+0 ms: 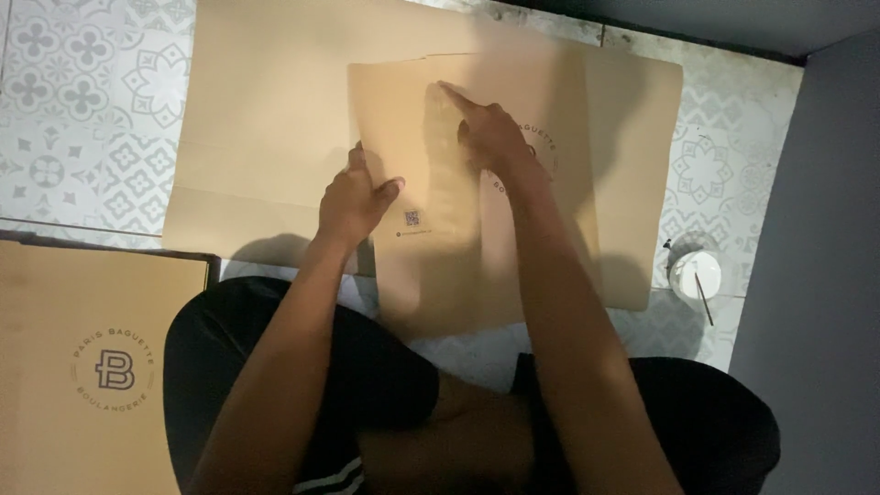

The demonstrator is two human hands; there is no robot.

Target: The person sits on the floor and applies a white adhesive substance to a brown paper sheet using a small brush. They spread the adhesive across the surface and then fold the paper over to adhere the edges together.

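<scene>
A flat tan cardboard sheet [431, 275] with a small square code mark lies on top of a larger tan cardboard sheet [266, 119] on the tiled floor. My left hand [353, 197] grips the smaller sheet's left edge, thumb on top. Pressed flat on its upper middle is my right hand [490, 133], index finger stretched toward the far edge. Both forearms reach out over my knees in dark shorts.
A closed tan cardboard box [64, 367] with a round printed logo sits at the near left. A clear plastic cup [695, 272] with a lid and straw stands on the patterned tiles [82, 101] at the right. A grey wall [825, 275] runs along the right.
</scene>
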